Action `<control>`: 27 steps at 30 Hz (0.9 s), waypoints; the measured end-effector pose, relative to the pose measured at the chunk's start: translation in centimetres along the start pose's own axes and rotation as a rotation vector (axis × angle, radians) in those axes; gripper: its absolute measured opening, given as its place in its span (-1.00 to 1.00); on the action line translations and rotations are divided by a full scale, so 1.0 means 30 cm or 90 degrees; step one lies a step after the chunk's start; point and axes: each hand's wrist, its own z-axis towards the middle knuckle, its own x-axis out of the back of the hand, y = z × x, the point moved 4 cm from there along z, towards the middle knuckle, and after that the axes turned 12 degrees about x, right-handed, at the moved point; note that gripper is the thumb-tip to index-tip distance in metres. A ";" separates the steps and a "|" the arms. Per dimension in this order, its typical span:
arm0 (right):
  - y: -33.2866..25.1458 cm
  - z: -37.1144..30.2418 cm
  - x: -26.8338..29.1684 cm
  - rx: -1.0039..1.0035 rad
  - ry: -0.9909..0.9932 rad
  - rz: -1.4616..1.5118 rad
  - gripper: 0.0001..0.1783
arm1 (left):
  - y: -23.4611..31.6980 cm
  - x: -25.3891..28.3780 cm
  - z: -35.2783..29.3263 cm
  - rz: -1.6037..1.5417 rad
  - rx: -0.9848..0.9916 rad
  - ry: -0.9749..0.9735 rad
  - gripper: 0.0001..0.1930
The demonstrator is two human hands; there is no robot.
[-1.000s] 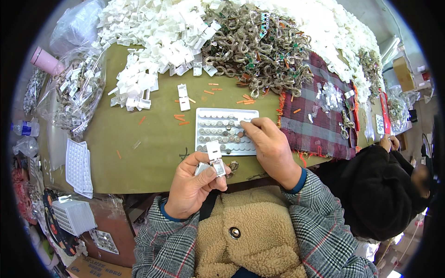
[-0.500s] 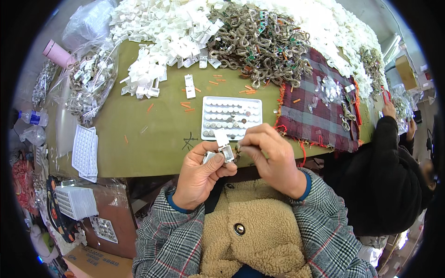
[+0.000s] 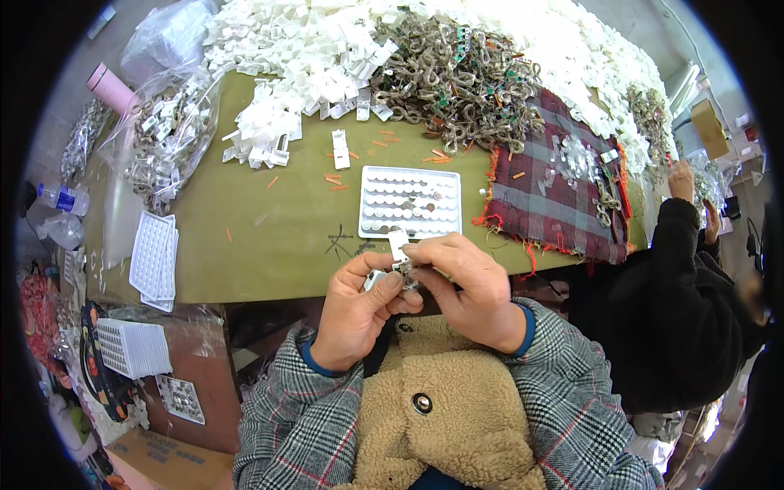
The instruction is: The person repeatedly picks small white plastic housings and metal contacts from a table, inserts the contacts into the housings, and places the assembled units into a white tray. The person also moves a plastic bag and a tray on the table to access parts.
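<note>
Just in front of the tan fleece over my lap, my left hand (image 3: 353, 314) grips a small white plastic case (image 3: 398, 242), its flap standing up. Another white piece (image 3: 373, 279) shows between the left thumb and fingers. My right hand (image 3: 474, 286) is closed at the case's right side, index fingertip against it and thumb lower down. Whatever lies between those right fingertips is mostly hidden; a greyish bit shows below them. Just beyond the hands is a white tray (image 3: 363, 204) with rows of round button cells, some darker. A white case (image 3: 340, 150) lies farther off.
White plastic parts (image 3: 286, 61) and coiled wires with green boards (image 3: 457, 77) are heaped at the back. Orange strips (image 3: 333, 180) lie scattered. A plaid cloth (image 3: 539, 188) covers the right side. Stacked trays (image 3: 153, 261) sit left. A co-worker's dark sleeve (image 3: 678, 245) is at right.
My right hand has moved left and slightly down, bringing the small dark thing in its fingertips up to the case. The left hand stays nearly in place. The view has shifted slightly.
</note>
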 end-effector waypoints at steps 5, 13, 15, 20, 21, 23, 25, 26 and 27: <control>0.003 0.003 -0.028 0.250 -0.050 -0.126 -0.63 | 0.019 0.010 0.008 0.092 -0.003 0.102 -0.85; 0.250 0.010 0.081 -0.143 0.021 -0.229 -0.81 | 0.062 0.008 0.045 0.164 0.025 0.086 -0.88; 0.281 0.002 0.068 -0.147 -0.017 -0.262 -0.83 | 0.063 0.006 0.059 0.170 0.033 0.083 -0.87; 0.311 -0.008 0.042 -0.121 -0.053 -0.303 -0.83 | 0.066 0.006 0.074 0.166 0.048 0.089 -0.86; 0.310 -0.002 0.043 -0.117 -0.047 -0.303 -0.83 | 0.066 0.007 0.076 0.161 0.054 0.088 -0.86; 0.293 0.015 0.049 -0.101 -0.059 -0.316 -0.83 | 0.067 0.010 0.076 0.142 0.062 0.079 -0.85; 0.260 0.029 0.053 -0.121 -0.060 -0.248 -0.84 | 0.064 0.011 0.074 0.084 0.069 0.067 -0.82; 0.227 0.025 0.056 -0.145 -0.060 -0.176 -0.84 | 0.061 0.011 0.073 0.049 0.070 0.057 -0.80; 0.191 0.019 0.059 -0.170 -0.061 -0.103 -0.84 | 0.061 0.009 0.072 0.047 0.067 0.039 -0.80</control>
